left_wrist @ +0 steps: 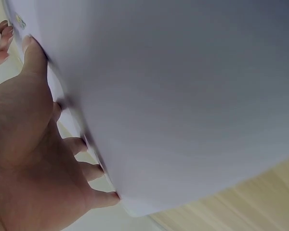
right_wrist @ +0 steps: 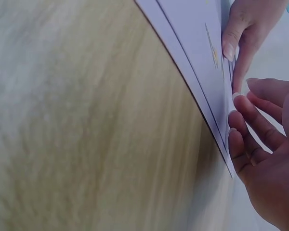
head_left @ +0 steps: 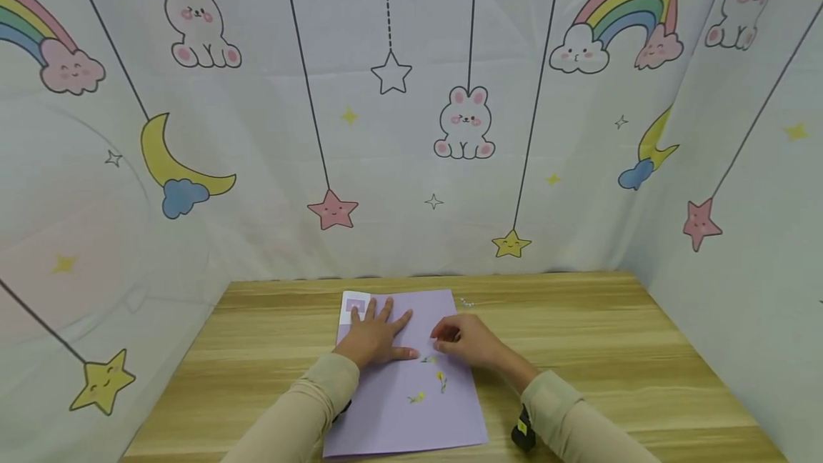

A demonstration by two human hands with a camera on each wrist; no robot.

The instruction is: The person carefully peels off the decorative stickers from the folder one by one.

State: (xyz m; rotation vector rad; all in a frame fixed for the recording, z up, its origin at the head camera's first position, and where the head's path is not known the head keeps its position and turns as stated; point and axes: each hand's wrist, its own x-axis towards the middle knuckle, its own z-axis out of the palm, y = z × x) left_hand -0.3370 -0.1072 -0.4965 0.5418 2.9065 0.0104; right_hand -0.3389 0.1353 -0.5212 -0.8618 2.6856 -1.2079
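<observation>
A light purple sheet or folder (head_left: 405, 424) lies on the table, with a second layer showing along its edge in the right wrist view. Pressing flat on its upper left part is my left hand (head_left: 378, 338), fingers spread. Several small yellow flowers with green stems, among them one flower (head_left: 441, 381), lie on the purple surface below the hands. My right hand (head_left: 469, 340) hovers at the sheet's right side with loosely bent fingers. Its thumb and fingertips (right_wrist: 238, 98) sit close together, and I see nothing between them. A white label with a purple square (head_left: 355, 306) is partly covered by left fingers.
The wood-grain table (head_left: 270, 349) extends on both sides of the sheet. Small clear shiny bits (head_left: 467, 302) lie near the sheet's top right corner. A white curtain (head_left: 398, 249) printed with rabbits, stars and rainbows hangs behind and at both sides.
</observation>
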